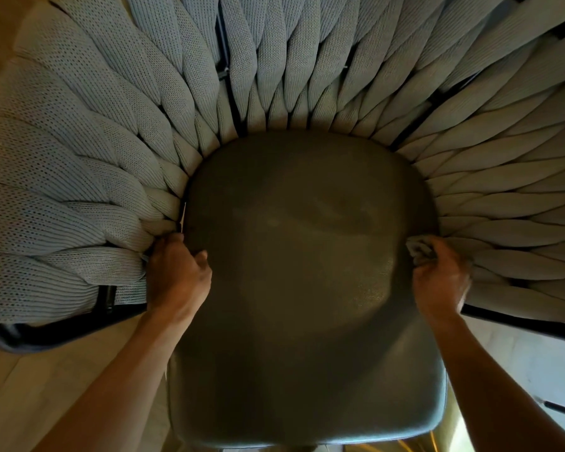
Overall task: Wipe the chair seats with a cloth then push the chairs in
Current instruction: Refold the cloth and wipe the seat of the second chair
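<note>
The person bends over the dark, smooth leather-like seat (pixel 307 272) of the woven grey rope-backed chair (pixel 88 177). Their left hand (pixel 177 275) clamps the seat's edge, seemingly for bracing, while their right hand (pixel 439 280) holds the bunched grey cloth (pixel 419 247) at the opposite edge, likely to wipe across.

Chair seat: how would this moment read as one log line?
stage: wiping | left hand: gripping chair seat edge | right hand: shut on cloth at seat's right edge | chair: not pushed in yet

no readable text, label or number anywhere in view
</note>
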The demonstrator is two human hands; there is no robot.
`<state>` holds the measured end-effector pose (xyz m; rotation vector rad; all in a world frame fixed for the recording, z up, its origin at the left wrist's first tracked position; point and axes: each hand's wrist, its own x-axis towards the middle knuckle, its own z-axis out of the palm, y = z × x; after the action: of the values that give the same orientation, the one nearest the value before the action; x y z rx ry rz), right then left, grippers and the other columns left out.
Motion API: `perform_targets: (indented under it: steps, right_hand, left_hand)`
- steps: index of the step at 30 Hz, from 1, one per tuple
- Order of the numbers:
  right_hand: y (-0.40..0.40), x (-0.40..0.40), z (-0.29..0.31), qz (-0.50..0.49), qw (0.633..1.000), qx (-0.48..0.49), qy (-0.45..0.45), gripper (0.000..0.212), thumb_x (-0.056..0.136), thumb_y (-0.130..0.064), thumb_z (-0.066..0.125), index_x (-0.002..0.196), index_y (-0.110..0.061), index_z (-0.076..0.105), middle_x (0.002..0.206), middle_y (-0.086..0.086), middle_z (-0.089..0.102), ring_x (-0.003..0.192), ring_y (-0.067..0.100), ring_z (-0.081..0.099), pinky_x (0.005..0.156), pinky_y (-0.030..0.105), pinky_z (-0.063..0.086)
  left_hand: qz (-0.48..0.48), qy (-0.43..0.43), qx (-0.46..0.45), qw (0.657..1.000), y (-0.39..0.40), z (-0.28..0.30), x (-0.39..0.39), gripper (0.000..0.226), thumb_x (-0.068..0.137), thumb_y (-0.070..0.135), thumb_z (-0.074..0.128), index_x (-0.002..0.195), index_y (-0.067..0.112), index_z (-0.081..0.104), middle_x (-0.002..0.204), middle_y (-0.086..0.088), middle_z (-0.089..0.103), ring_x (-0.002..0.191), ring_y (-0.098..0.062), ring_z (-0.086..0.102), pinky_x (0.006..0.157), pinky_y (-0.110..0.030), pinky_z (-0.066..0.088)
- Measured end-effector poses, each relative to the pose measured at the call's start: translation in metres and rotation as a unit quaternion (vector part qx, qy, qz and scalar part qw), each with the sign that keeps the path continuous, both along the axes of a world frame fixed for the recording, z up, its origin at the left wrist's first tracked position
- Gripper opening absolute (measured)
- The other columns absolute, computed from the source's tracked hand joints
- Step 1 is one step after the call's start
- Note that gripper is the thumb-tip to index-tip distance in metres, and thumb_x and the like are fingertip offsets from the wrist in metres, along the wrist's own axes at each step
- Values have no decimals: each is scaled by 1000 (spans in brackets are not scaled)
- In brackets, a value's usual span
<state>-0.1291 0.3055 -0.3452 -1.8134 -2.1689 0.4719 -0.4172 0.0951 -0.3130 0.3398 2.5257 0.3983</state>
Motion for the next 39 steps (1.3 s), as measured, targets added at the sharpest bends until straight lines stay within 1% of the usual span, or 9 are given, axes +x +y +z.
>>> perform_targets:
  steps: [5,11,14,20,24,28,30,33,39]
  right_hand:
    - [-28,-32,-9,96,995,25,18,41,78,15,57,113,-6,66,110,17,67,95,36,65,81,50,57]
    - [-88,-124,-9,220,973,40,59,45,69,-7,38,99,-8,72,109,9,71,101,26,67,93,36,49]
    - [-127,-175,-9,266,960,3,90,44,70,-10,42,101,-7,73,108,12,71,102,27,67,92,37,53]
    - [-179,-247,-9,327,936,-31,124,25,85,-22,67,108,-15,71,112,5,71,110,20,64,97,34,47]
    - [-156,-229,-8,374,926,-12,47,29,80,-18,59,107,-15,71,109,5,71,102,22,66,90,35,48]
    - [-111,-184,-1,308,951,41,7,43,70,-17,43,99,-10,74,99,7,73,89,26,70,79,36,54]
    - [-86,-151,3,283,956,73,-21,35,68,-10,57,98,-10,74,99,7,73,89,26,70,80,36,54]
    - [-50,-96,6,248,965,68,-55,53,51,11,78,101,-7,72,100,14,71,90,34,69,79,45,55]
    - [14,-17,3,123,986,-23,-115,44,78,0,66,121,-8,63,121,18,61,111,41,57,90,55,50]
  left_hand:
    - [-2,9,-1,1000,2,1,0,44,95,18,54,136,5,46,132,-19,49,122,-34,48,100,-43,38]
    - [58,-31,32,997,3,-1,-7,35,102,24,37,129,10,54,131,-16,52,119,-33,50,101,-44,39]
    - [81,-44,32,995,5,-1,-9,42,104,32,28,122,7,57,125,-18,56,116,-35,51,98,-43,39]
    - [121,-45,67,989,6,7,-11,56,104,38,21,122,2,60,127,-24,58,120,-37,51,99,-37,36]
    - [104,-48,74,991,6,9,-10,51,104,40,21,128,9,54,131,-20,55,121,-35,50,98,-36,34]
    - [78,-48,44,995,5,2,-8,51,101,46,26,141,20,42,138,-15,49,126,-35,45,103,-45,37]
    - [56,-44,15,997,5,0,-6,50,100,44,34,144,20,39,141,-15,45,129,-35,43,103,-47,37]
    - [56,-21,12,998,10,-3,-7,47,98,36,47,140,14,44,140,-15,45,128,-33,44,100,-45,39]
    - [87,-2,50,995,17,-12,-14,46,91,29,61,132,11,49,130,-13,56,120,-31,53,96,-44,47]
